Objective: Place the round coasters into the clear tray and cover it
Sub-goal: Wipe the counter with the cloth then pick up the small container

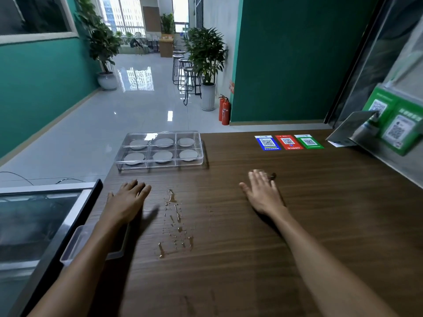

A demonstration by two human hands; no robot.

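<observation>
Both hands, left hand (128, 200) and right hand (263, 193), flat, released, grasping nothing; beyond them, lidded clear tray (160, 149), six round coasters (163, 155) compartmented, apparently finished.

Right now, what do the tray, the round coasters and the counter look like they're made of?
Clear tray: glossy transparent plastic, apparently; window glare and see-through walls. Round coasters: matte pale grey, possibly stone or ceramic; unclear. Counter: dark wood-grain surface, likely laminate; droplets bead on it.

Dark brown wood-grain counter (297, 225), clear tray (160, 165) at eleven o'clock, pale grey coasters (162, 155), blue, red, green QR stickers (288, 142) at one o'clock
</observation>
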